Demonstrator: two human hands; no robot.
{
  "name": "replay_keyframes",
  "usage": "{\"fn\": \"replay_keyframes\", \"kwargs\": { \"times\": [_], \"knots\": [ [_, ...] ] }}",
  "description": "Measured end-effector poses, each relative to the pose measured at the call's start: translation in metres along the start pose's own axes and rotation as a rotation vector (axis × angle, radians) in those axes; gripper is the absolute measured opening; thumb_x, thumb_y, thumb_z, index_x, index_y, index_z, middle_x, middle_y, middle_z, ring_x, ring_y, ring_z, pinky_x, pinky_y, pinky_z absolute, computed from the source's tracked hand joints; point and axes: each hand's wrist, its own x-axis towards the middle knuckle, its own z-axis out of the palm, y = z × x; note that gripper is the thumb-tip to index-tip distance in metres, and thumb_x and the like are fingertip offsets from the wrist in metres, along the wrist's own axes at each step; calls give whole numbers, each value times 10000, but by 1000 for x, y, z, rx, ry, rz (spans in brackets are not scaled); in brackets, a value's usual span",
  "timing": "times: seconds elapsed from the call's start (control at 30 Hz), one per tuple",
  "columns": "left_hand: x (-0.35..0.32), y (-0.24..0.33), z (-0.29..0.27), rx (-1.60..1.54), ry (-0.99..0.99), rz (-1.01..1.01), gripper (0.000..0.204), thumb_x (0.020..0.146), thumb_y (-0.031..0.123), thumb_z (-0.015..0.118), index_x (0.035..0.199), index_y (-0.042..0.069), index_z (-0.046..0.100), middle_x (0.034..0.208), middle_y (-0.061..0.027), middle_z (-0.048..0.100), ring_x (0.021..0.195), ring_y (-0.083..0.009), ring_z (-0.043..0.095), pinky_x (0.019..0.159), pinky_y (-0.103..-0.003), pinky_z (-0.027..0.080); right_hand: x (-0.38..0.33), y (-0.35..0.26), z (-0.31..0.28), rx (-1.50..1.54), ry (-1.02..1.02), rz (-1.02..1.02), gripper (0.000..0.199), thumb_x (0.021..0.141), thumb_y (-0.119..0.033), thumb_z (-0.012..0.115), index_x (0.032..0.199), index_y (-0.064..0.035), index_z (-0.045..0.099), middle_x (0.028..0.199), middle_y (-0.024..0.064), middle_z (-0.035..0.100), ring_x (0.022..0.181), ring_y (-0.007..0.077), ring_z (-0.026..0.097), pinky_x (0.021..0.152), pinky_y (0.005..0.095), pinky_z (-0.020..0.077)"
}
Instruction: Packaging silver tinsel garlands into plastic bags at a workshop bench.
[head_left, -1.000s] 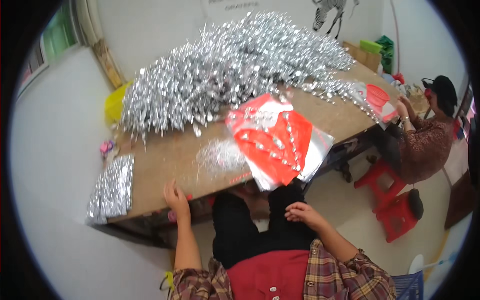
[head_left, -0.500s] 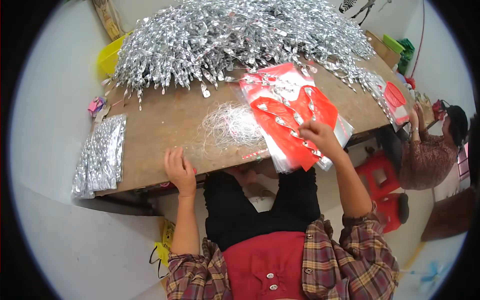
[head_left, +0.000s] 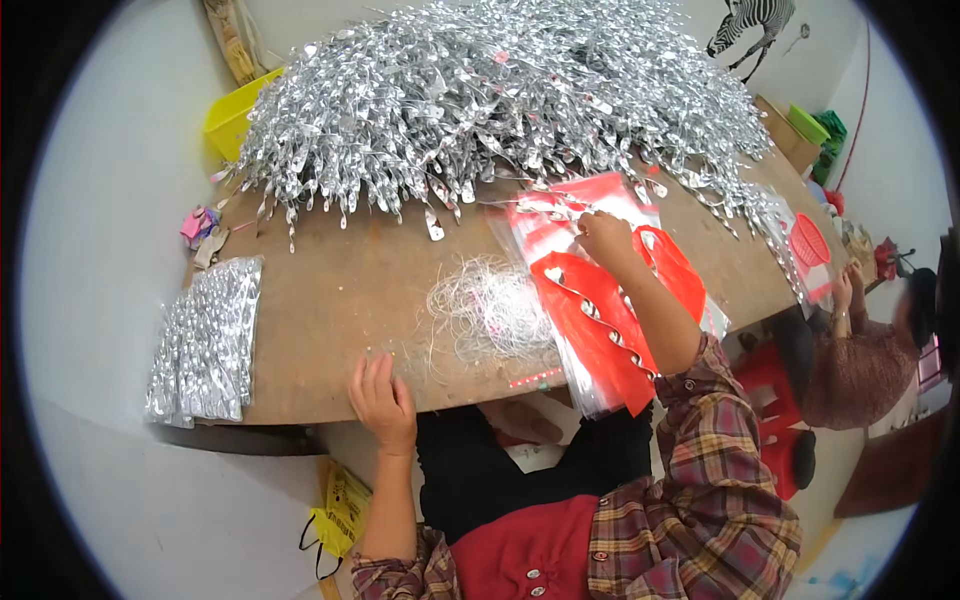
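My left hand [head_left: 383, 402] rests palm down at the table's front edge, fingers stretched out and holding nothing. Over the upper part of a stack of clear and red plastic bags [head_left: 590, 345], my right hand [head_left: 607, 240] is closed in a pinch. Silver foil pieces lie right by its fingertips, but what the fingers hold is hidden. A twisted silver foil strand [head_left: 600, 316] runs down the red bag below that hand, partly covered by my forearm. Left of the bags sits a loose tangle of thin white thread [head_left: 490, 305].
A large heap of silver foil strands [head_left: 480, 100] fills the far side of the brown table [head_left: 330, 310]. Packed silver strands [head_left: 210, 335] lie at the left edge. A yellow bin [head_left: 232, 112] stands behind. On the right, another person [head_left: 865, 350] sits near a red basket [head_left: 808, 240].
My right hand has moved up and away from me, from the middle of the red bag to its upper part. My left hand stays flat at the edge. The view has shifted a little.
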Motion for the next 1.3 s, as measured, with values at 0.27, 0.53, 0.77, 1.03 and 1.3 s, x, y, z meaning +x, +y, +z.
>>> {"fn": "replay_keyframes", "kwargs": {
  "times": [0.27,0.53,0.77,1.03,1.3],
  "knots": [
    [3,5,-2,-11,-17,12,341,751,-4,553,1086,32,600,1095,-127,593,1110,-370,501,949,-444,380,17,10,22,-56,194,34,260,725,-131,631,973,-136,553,832,62,656,771,253,644,635,450,449],
    [-1,-1,2,-26,15,39,328,770,-18,537,1090,26,595,1091,-138,591,1096,-380,504,941,-444,390,-6,45,-58,1119,-332,180,232,832,-33,564,1060,4,582,784,46,607,700,103,589,611,235,461],
    [18,22,-14,-135,-8,40,318,785,16,572,1103,31,588,1132,-125,581,1099,-347,510,943,-429,387,-88,-16,-153,894,105,-181,135,819,-43,603,949,-46,640,846,18,640,802,120,588,709,275,445],
    [66,114,-7,-1946,-871,-1206,448,926,246,533,1302,26,431,1164,-128,557,1062,-246,543,964,-392,421,-184,-145,-124,763,415,-956,155,657,-125,666,799,-117,602,965,6,629,886,199,570,738,347,443],
    [69,43,-10,-2152,-578,-933,331,927,192,530,1213,36,470,894,-18,577,737,-89,528,630,-247,453,-174,-144,-85,882,221,-816,178,698,-39,646,870,-86,638,931,51,651,774,234,610,666,337,451]
  ]
}}
